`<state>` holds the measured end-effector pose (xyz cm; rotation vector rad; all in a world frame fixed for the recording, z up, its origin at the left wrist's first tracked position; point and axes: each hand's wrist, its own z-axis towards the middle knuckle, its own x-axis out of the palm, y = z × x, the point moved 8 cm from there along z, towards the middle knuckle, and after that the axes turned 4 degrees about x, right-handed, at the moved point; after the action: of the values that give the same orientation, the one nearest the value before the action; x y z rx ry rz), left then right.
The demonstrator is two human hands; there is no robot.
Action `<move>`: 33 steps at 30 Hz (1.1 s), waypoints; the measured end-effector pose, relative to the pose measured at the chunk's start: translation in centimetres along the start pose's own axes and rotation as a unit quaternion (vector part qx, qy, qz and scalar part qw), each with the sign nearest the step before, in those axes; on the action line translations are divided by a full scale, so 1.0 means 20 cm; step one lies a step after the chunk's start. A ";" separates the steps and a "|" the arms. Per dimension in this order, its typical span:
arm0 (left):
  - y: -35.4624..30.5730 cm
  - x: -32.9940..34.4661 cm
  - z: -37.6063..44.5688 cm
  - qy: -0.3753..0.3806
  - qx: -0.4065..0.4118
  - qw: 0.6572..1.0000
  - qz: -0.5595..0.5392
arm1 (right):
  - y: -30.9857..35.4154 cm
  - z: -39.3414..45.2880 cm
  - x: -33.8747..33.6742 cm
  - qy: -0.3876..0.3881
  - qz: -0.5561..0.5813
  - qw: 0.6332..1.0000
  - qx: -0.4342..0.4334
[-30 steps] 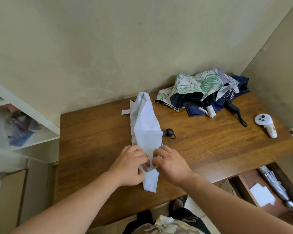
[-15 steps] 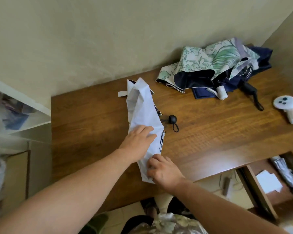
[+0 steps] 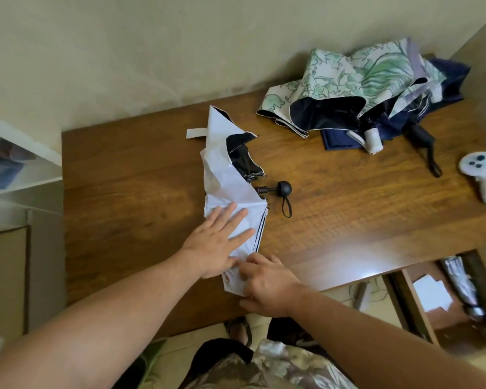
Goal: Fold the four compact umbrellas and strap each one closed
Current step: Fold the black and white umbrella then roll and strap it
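A white compact umbrella (image 3: 225, 169) with a black lining lies on the wooden table (image 3: 124, 192), its black knob handle (image 3: 284, 188) pointing right and its white strap (image 3: 196, 133) sticking out at the far end. My left hand (image 3: 216, 242) lies flat with straight fingers on the near white canopy. My right hand (image 3: 267, 282) holds the near tip of the canopy with curled fingers. A floral green-and-white umbrella (image 3: 348, 80) lies unfolded over a navy umbrella (image 3: 443, 80) at the far right.
A white controller (image 3: 481, 171) lies at the table's right edge. A silver folded umbrella (image 3: 460, 284) and white paper (image 3: 431, 293) sit in an open drawer at lower right. White shelves (image 3: 17, 164) stand at left. A wall runs behind the table.
My left hand has flattened out on the canopy and slid up it. The far part of the canopy has fallen open, showing black lining. My right hand stays at the near tip.
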<state>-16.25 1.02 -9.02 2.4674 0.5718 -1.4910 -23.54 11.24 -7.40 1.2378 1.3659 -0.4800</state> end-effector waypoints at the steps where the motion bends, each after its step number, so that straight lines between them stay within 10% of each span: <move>1: 0.00 0.01 0.00 0.004 0.003 1.000 -0.001 | -0.03 0.00 -0.02 -0.014 0.030 0.999 0.004; 6: 0.00 0.04 0.01 0.005 0.020 1.000 0.011 | -0.32 0.12 -0.26 -0.168 0.054 0.976 0.126; 12: -0.12 0.11 -0.09 -0.017 0.048 0.999 0.008 | -0.50 0.26 -0.19 0.001 0.053 0.982 0.181; 26: -0.35 0.20 -0.38 -0.032 0.081 0.987 -0.136 | -0.50 0.22 -0.22 0.036 0.121 0.953 0.277; 30: -0.07 -0.06 -0.28 -0.101 -0.120 0.913 -0.376 | -0.38 0.17 -0.14 0.110 0.029 0.963 0.244; 33: 0.20 -0.25 -0.28 -0.234 -0.292 0.769 -0.517 | -0.32 0.11 -0.03 0.151 -0.032 0.960 0.234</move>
<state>-12.08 -1.74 -2.06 1.1624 2.0755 -1.7077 -28.12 6.82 -9.76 1.7090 1.6080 -0.7096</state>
